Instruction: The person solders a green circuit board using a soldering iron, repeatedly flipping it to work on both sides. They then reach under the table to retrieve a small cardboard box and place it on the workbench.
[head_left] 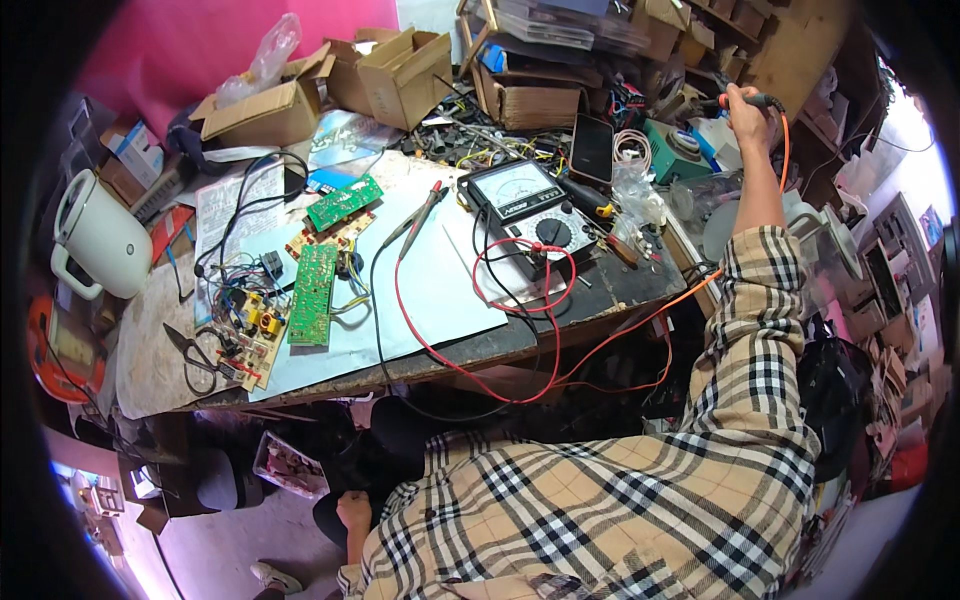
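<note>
Leftward, a green circuit board (313, 295) lies on the workbench (155, 345); below it, the left hand (354, 510) has a grip I cannot tell; an analog meter (513, 190) follows; rightmost, the raised right hand (747, 115) clamps an orange-corded tool (762, 101).

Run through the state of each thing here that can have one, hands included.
Right hand, closed, gripping
Orange-corded tool, held raised
Left hand, curled
Analog meter, lying face up
Test probes, lying unheld
Green circuit boards, unheld
Phone, screen dark
Cardboard box, open
</note>
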